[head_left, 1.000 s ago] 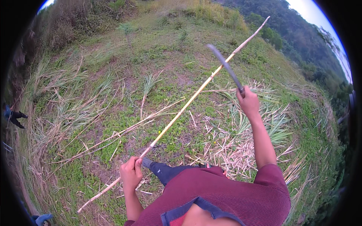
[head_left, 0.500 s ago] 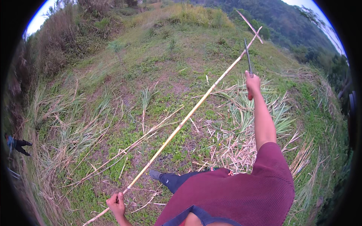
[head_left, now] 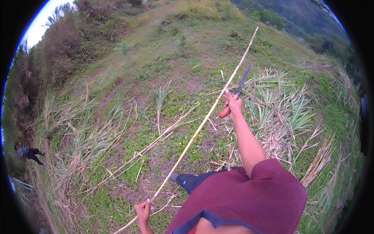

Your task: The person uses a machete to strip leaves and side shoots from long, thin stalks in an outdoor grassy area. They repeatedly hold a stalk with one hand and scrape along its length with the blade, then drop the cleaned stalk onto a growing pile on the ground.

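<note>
A long, pale yellow cane stalk (head_left: 193,137) runs slanting from the lower left up to the far right, raised above the ground. My left hand (head_left: 143,210) is closed around it near its lower end. My right hand (head_left: 233,105) grips a machete (head_left: 244,79) with a dark blade and an orange-red handle. The fingertips of that hand reach the stalk at about its upper middle, and they seem to touch it. The blade points up and away, to the right of the stalk. The stalk's far tip (head_left: 256,29) ends thin and bare.
Cut green leaves and dry husks (head_left: 280,113) lie heaped right of my right arm. A bundle of cut stalks (head_left: 318,162) lies further right. Thin stalks (head_left: 156,142) and flattened leaves (head_left: 83,136) cover the ground at left. A person (head_left: 29,153) is at the far left edge.
The machete has come back from the stalk's far end to its upper middle. The crossing dry piece at the tip no longer shows there. My left hand still holds the lower end.
</note>
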`<move>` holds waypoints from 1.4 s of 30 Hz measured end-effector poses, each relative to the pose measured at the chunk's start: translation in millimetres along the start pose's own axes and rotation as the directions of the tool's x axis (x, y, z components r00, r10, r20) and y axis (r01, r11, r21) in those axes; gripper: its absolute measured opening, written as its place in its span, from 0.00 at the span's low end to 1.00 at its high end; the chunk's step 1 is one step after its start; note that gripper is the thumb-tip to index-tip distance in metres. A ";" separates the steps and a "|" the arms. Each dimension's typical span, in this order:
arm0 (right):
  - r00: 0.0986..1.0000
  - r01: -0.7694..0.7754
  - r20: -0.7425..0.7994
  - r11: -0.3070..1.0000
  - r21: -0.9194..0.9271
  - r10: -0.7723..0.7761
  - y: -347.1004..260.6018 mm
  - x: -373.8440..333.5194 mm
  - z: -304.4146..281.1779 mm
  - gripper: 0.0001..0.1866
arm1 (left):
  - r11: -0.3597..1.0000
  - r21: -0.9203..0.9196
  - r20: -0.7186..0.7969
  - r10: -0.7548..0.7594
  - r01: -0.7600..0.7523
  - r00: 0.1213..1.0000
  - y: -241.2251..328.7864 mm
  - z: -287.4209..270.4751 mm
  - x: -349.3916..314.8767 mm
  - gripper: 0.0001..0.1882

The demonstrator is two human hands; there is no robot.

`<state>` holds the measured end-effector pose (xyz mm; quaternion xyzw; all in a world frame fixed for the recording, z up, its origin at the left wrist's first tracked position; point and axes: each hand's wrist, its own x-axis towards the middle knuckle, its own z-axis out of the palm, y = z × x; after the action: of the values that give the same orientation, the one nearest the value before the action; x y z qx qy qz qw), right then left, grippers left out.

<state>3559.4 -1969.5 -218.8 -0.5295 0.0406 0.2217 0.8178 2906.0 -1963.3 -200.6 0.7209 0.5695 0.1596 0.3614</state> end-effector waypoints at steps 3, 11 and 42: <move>0.937 -0.306 0.288 0.860 0.410 0.196 5.6 -17.4 0.7 0.15 | 0.997 -0.011 0.069 -0.069 0.070 0.995 -9.2 8.6 -10.5 0.28; 0.921 -0.313 0.320 0.913 0.260 0.225 16.3 -85.6 27.5 0.10 | 0.898 0.439 -0.028 0.063 -0.044 0.998 89.0 48.0 17.4 0.23; 0.504 0.807 0.748 -0.072 -0.586 -0.431 -59.0 -117.1 -56.0 0.17 | 0.937 0.089 0.049 0.334 -0.337 0.941 285.7 114.6 67.4 0.17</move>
<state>3487.6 -2076.5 -157.9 -0.7915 -0.4829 -0.1255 0.3531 3201.4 -1964.9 -90.9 0.8265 0.4393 0.1792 0.3031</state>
